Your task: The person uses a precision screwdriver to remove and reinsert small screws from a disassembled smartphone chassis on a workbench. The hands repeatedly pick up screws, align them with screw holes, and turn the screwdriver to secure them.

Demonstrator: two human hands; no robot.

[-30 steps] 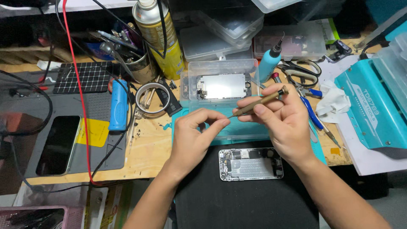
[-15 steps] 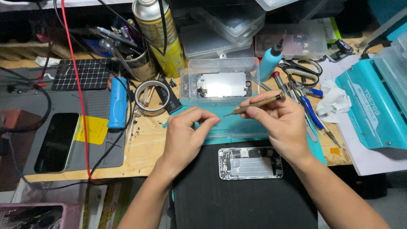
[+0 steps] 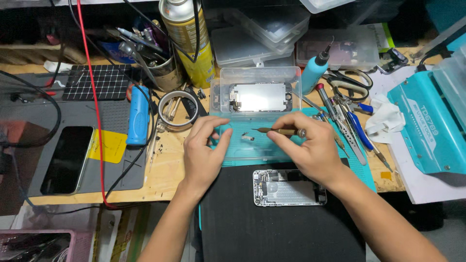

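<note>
Open phone chassis (image 3: 289, 187) on the black mat (image 3: 272, 233), just below your right hand (image 3: 310, 148). Your right fingers pinch a screwdriver (image 3: 279, 131), tip pointing left at a small part (image 3: 246, 138) on the teal mat (image 3: 252, 153). Your left hand (image 3: 204, 150) rests beside it, fingers curled, holding nothing I can see. Beyond your fingertips: clear tray (image 3: 256, 90) holding a screen assembly (image 3: 259, 97). Further back: yellow spray can (image 3: 188, 39), stacked clear boxes (image 3: 262, 34). Far right: teal machine (image 3: 427, 126) with a label on top.
</note>
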